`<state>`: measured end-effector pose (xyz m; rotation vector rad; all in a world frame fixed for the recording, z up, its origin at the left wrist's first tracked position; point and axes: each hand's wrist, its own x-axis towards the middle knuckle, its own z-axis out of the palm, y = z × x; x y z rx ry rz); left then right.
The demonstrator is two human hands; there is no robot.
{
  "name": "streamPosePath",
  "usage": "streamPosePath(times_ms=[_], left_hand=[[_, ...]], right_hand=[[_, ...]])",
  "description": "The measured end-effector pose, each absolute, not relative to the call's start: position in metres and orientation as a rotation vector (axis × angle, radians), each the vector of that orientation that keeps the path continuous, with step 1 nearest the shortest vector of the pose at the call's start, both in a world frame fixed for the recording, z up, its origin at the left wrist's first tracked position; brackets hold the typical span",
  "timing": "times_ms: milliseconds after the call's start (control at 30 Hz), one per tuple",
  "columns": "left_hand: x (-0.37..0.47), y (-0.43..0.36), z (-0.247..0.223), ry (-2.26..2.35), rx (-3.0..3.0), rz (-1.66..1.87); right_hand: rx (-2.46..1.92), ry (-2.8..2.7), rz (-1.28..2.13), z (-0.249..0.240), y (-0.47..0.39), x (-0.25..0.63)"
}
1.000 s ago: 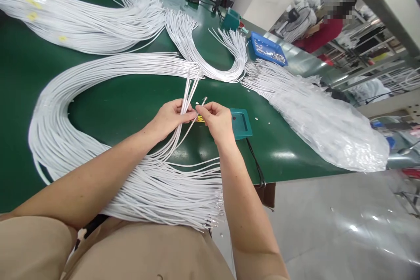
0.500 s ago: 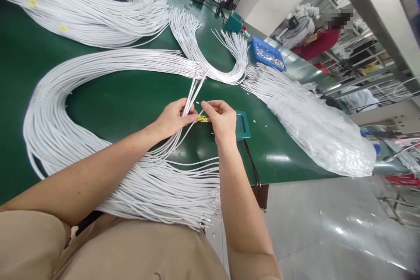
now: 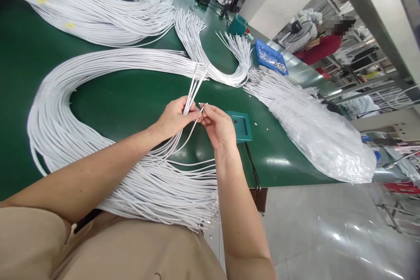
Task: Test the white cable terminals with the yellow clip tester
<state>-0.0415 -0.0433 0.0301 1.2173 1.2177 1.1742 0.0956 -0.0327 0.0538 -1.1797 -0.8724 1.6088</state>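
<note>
My left hand (image 3: 179, 116) is closed around several white cables (image 3: 194, 89), whose ends point up past the thumb. Close beside it, my right hand (image 3: 218, 124) pinches the end of a single white cable (image 3: 206, 106) between thumb and fingers. The two hands nearly touch. Below my hands spreads a thick bundle of white cables (image 3: 170, 188), its ends lying near the table's front edge. That bundle curves round on the left and runs back across the green table (image 3: 108, 100). A teal device with a recessed top (image 3: 241, 127) sits just right of my right hand, partly hidden by it.
A plastic-wrapped cable bundle (image 3: 321, 127) lies along the table's right side. Behind it stands a blue tray (image 3: 271, 57) of small metal parts. More cable bundles (image 3: 108, 13) lie at the back left. Two people work farther off, one in a red top (image 3: 323, 46).
My right hand has moved slightly left, closer to my left hand, and turned. The yellow piece seen between the hands earlier no longer shows. My left hand keeps its grip on the cables.
</note>
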Motion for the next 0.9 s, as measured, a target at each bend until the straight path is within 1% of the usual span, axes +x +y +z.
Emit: streamPosePath(times_ms=[167,300,400,633,767,900], left_hand=[[-0.041,-0.045,0.034,1.262,1.303,1.163],[-0.039,-0.046,0.036,1.192,1.277,1.132],[-0.039,-0.047,0.036,1.183,1.291,1.114],[-0.04,-0.046,0.032,1.256,1.367,1.122],[-0.04,-0.046,0.032,1.263,1.358,1.122],[-0.039,-0.046,0.03,1.113,1.287,1.17]], right_hand=[[-1.145,-0.725,1.729,0.056,-0.033,0.093],[-1.195,-0.841,1.675,0.06,-0.026,0.096],[-1.244,-0.941,1.697,0.062,-0.02,0.098],[-1.178,-0.846,1.804,0.058,-0.025,0.103],[-1.177,-0.826,1.724,0.055,-0.034,0.107],[-1.216,-0.958,1.511,0.056,-0.039,0.107]])
